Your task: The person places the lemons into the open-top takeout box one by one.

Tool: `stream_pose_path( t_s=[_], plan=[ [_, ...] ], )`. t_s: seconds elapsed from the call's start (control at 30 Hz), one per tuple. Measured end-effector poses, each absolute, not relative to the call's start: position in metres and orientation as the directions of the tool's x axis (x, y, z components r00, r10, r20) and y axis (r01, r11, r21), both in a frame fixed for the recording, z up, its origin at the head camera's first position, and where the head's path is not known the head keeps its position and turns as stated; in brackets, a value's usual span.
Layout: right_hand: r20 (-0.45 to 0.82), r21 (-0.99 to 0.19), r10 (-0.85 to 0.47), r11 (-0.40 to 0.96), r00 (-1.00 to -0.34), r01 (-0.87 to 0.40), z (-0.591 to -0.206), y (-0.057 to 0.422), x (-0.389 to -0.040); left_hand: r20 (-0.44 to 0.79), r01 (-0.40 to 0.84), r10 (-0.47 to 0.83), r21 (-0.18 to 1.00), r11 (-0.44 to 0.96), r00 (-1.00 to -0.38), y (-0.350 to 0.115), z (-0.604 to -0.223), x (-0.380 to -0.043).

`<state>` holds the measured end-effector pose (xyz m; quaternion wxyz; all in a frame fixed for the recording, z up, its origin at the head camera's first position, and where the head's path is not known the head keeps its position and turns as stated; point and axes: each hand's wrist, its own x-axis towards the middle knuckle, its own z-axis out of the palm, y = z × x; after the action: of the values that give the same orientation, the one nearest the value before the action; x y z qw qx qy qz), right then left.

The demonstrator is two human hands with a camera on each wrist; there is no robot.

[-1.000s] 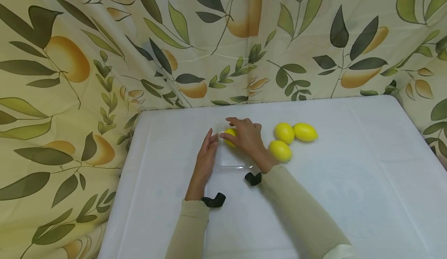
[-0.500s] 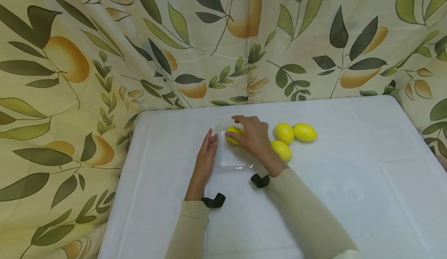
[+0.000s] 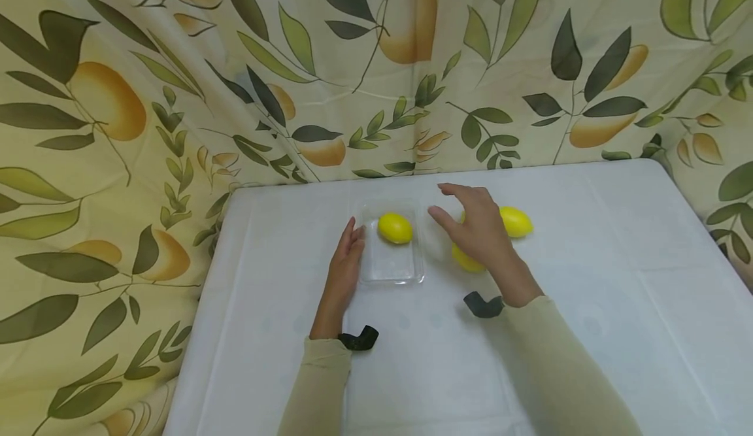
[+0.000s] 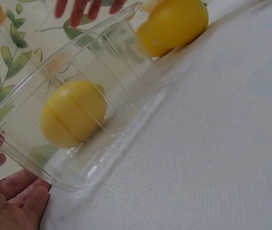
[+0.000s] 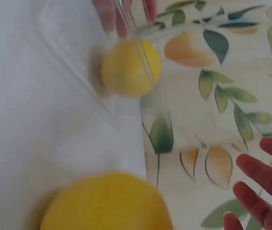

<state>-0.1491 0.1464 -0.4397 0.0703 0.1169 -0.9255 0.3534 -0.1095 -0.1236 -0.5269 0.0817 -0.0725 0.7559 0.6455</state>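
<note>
A clear plastic container (image 3: 391, 276) stands on the table with one lemon (image 3: 395, 228) inside, toward its far end. My left hand (image 3: 344, 266) rests along the container's left wall, fingers extended; the left wrist view shows the fingers (image 4: 18, 191) right at its rim and side. My right hand (image 3: 479, 230) is raised to the right of the container, thumb and fingers spread with nothing between them. Under and behind it are loose lemons, one partly hidden lemon (image 3: 467, 259) nearest and another lemon (image 3: 516, 222) farther right. A lemon (image 5: 107, 206) looms close in the right wrist view.
The white-covered table (image 3: 588, 325) ends at the back against a curtain (image 3: 500, 63) printed with leaves and fruit, which also hangs at the left. Dark camera mounts (image 3: 360, 338) sit at both wrists.
My right hand has drawn away from the lemon in the container and moved right, over the loose lemons. That lemon now lies uncovered. My left hand has stayed at the container's side.
</note>
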Motion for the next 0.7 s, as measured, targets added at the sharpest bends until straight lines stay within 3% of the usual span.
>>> stream_pose_path(
  t_s=[0.27,0.47,0.7],
  plan=[
    [0.272,-0.612,-0.050,0.762,-0.961,-0.213,-0.444,0.195,-0.141,-0.219,-0.216,0.003,0.964,0.155,-0.976,-0.125,-0.529,-0.108],
    [0.163,-0.593,0.025,0.801,-0.986,-0.078,-0.448,0.231,-0.135,-0.229,-0.226,0.002,0.963,0.149,-0.973,-0.124,-0.529,-0.108],
    [0.066,-0.536,0.037,0.844,-0.997,-0.004,-0.462,0.259,-0.134,-0.220,-0.216,0.007,0.966,0.144,-0.976,-0.125,-0.530,-0.109]
  ],
)
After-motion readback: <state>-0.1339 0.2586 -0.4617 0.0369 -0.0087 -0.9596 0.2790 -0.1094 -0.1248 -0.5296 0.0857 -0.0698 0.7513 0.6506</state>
